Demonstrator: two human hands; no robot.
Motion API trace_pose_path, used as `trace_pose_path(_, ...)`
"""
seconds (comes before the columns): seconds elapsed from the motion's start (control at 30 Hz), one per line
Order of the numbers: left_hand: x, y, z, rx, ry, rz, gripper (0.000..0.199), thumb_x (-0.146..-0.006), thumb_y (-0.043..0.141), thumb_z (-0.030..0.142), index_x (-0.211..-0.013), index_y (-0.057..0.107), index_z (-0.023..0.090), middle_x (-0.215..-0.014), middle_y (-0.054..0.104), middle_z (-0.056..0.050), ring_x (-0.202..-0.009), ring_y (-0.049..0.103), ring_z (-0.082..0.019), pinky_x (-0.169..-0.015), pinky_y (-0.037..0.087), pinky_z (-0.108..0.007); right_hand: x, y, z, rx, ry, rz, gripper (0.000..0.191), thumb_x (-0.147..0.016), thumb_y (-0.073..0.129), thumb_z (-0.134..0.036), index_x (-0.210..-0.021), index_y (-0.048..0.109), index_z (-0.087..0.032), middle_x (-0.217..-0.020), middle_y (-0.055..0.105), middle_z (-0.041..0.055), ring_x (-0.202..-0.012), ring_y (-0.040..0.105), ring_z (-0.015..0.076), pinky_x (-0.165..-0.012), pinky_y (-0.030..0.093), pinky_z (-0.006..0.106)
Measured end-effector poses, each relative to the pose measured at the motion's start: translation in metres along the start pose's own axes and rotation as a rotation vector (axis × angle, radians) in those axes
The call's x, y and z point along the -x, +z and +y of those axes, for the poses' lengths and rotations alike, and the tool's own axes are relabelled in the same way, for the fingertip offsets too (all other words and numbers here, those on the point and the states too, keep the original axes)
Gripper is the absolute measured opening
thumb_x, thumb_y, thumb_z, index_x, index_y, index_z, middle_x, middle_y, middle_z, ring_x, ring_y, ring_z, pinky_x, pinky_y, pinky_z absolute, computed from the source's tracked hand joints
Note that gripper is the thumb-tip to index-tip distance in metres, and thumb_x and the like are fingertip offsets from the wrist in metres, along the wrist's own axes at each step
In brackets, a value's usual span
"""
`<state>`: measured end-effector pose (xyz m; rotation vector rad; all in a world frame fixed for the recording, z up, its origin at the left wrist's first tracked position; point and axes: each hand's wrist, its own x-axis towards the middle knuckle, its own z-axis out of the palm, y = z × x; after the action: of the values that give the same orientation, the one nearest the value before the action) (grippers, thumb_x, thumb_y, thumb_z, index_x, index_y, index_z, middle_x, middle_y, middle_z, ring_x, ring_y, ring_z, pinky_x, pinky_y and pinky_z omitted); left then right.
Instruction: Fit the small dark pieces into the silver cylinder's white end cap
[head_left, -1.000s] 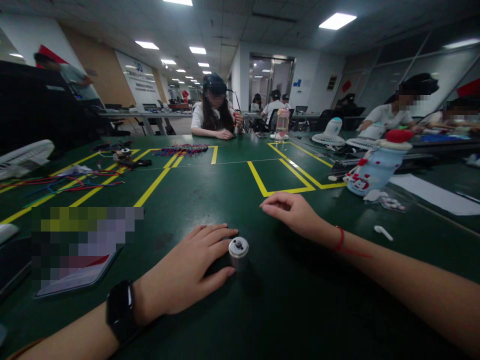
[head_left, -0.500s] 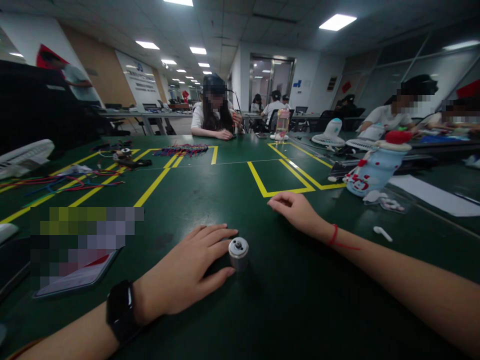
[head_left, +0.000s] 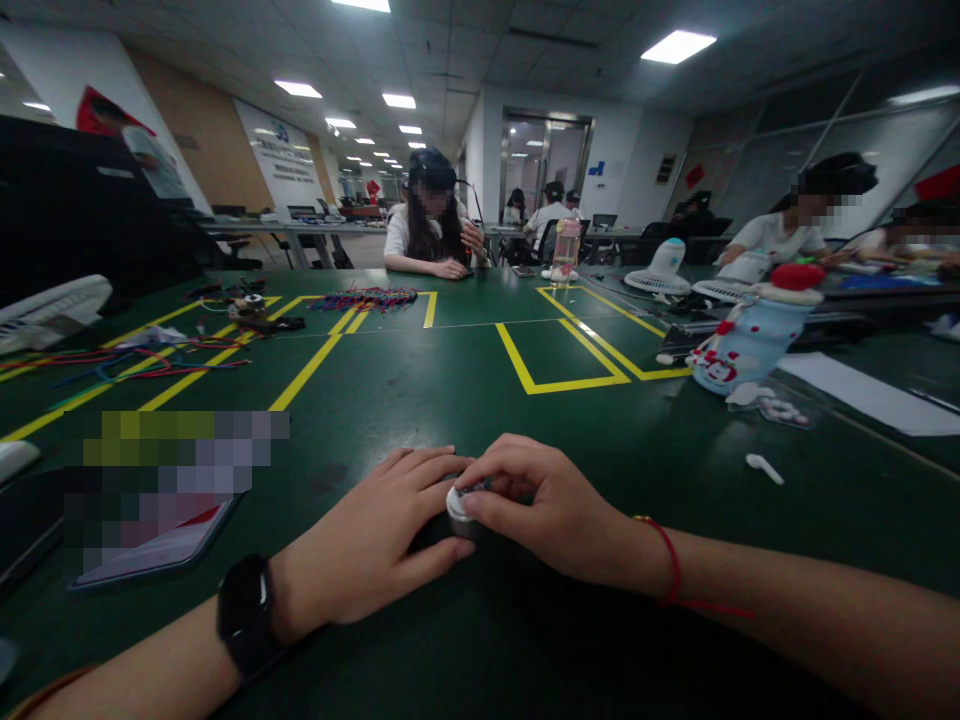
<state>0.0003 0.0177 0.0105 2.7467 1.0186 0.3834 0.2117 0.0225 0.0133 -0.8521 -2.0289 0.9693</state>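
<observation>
A small silver cylindrical motor (head_left: 458,508) stands upright on the green tabletop between my two hands. My left hand (head_left: 379,535) lies on the table with its fingers behind the motor and its thumb at the front, steadying it from the side. Over the motor's top, my right hand (head_left: 551,500) has its thumb and fingers pinched together. Something small and dark shows between those fingertips, but I cannot make out what it is. The right fingers cover most of the motor's top face.
To the left lies a phone-like flat thing (head_left: 161,560), partly blurred, with coloured wires (head_left: 150,375) beyond it. A blue bottle (head_left: 757,335), a small plastic bag (head_left: 780,405) and a white earbud (head_left: 765,467) are on the right. A person (head_left: 427,230) sits across the table.
My right hand has moved left and nearer, from the yellow tape marks to the motor's top. My left hand has stayed beside the motor.
</observation>
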Motion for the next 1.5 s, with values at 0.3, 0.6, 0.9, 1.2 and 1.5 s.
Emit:
trace_pose_path(0.3, -0.001, 0.0, -0.002, -0.022, -0.009, -0.02, 0.037, -0.09, 0.058, 0.038, -0.125, 0.056, 0.027, -0.14, 0.05, -0.005, -0.129, 0.043, -0.03, -0.107, 0.033, -0.05, -0.005, -0.037, 0.009, -0.018, -0.019, 0.009, 0.02, -0.085, 0.064, -0.035, -0.093, 0.07, -0.019, -0.093, 0.064, 0.0038, -0.085, 0.059, 0.0147, -0.077, 0.047, 0.029)
trace_pose_path(0.6, 0.001, 0.003, -0.006, -0.061, -0.022, -0.045, 0.052, -0.092, 0.056, 0.04, -0.141, 0.04, 0.031, -0.145, 0.045, -0.004, -0.132, 0.04, -0.03, -0.108, 0.028, -0.055, -0.004, -0.058, 0.038, 0.36, -0.206, -0.427, 0.019, -0.082, 0.068, -0.041, -0.095, 0.076, -0.03, -0.11, 0.062, 0.0029, -0.101, 0.052, 0.0188, -0.091, 0.036, 0.038)
trace_pose_path(0.9, 0.003, 0.0, -0.005, -0.033, -0.019, -0.025, 0.051, -0.091, 0.057, 0.041, -0.14, 0.043, 0.032, -0.144, 0.046, -0.005, -0.131, 0.042, -0.031, -0.108, 0.031, -0.054, -0.007, -0.063, 0.033, 0.18, -0.113, -0.377, 0.029, -0.081, 0.069, -0.038, -0.106, 0.072, -0.024, -0.111, 0.063, 0.0051, -0.102, 0.056, 0.018, -0.092, 0.041, 0.036)
trace_pose_path(1.2, 0.005, 0.002, -0.007, -0.023, -0.034, -0.051, 0.047, -0.093, 0.054, 0.042, -0.137, 0.045, 0.031, -0.147, 0.043, -0.004, -0.134, 0.038, -0.03, -0.11, 0.029, -0.053, -0.023, -0.083, 0.074, -0.044, 0.259, 0.194, 0.031, -0.082, 0.063, -0.042, -0.088, 0.068, -0.011, -0.078, 0.064, 0.0039, -0.064, 0.054, 0.0107, -0.059, 0.042, 0.025)
trace_pose_path(1.5, 0.004, 0.002, -0.007, -0.032, -0.037, -0.063, 0.048, -0.093, 0.054, 0.042, -0.139, 0.043, 0.032, -0.148, 0.042, -0.003, -0.134, 0.037, -0.03, -0.11, 0.028, -0.054, -0.021, -0.078, 0.067, 0.038, 0.248, 0.124, 0.025, -0.082, 0.063, -0.036, -0.087, 0.069, -0.012, -0.076, 0.064, 0.0027, -0.068, 0.055, 0.0119, -0.065, 0.044, 0.028)
